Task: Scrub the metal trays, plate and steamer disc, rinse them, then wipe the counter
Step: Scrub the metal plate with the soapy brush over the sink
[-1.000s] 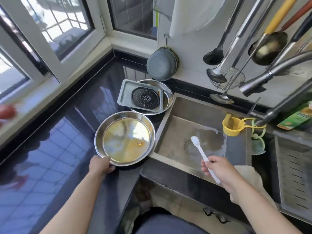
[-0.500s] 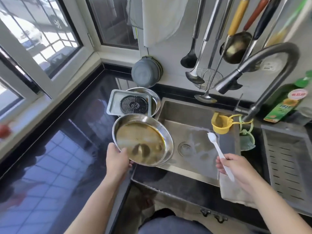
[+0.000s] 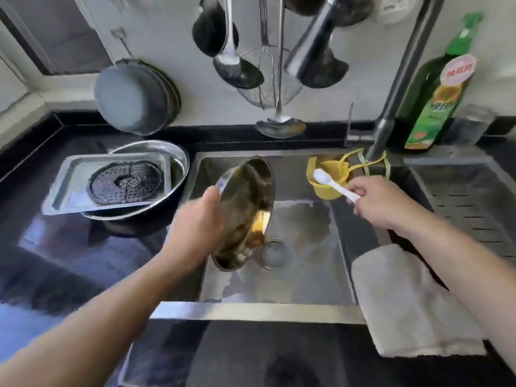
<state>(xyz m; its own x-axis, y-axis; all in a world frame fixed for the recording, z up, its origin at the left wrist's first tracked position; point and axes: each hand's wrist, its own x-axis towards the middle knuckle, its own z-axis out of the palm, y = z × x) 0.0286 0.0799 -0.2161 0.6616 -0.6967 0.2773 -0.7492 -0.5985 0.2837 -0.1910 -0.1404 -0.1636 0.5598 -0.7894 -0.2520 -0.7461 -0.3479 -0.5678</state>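
Note:
My left hand [image 3: 196, 222] grips the rim of a round metal plate [image 3: 245, 208], tilted steeply over the steel sink [image 3: 279, 312]. Brownish liquid runs off its low edge beside the drain [image 3: 275, 252]. My right hand [image 3: 379, 203] holds a white brush [image 3: 333, 185] by the handle, bristles pointing left, above the sink's right side. On the black counter [image 3: 55, 261] to the left, a rectangular metal tray [image 3: 69, 188] carries a dark perforated steamer disc [image 3: 127, 181] and lies across a round metal tray [image 3: 178, 160].
A yellow strainer cup [image 3: 329, 174] hangs at the faucet [image 3: 388, 118] base. A folded grey cloth [image 3: 405, 303] lies on the sink's right edge, a drain rack [image 3: 474, 202] beyond it. Ladles and a skimmer [image 3: 268, 79] hang overhead; a green bottle [image 3: 435, 88] stands at the back right.
My left hand lifted the round plate off the counter, carried it right over the sink and tipped it, so the liquid pours out. The right hand kept the brush and shifted slightly.

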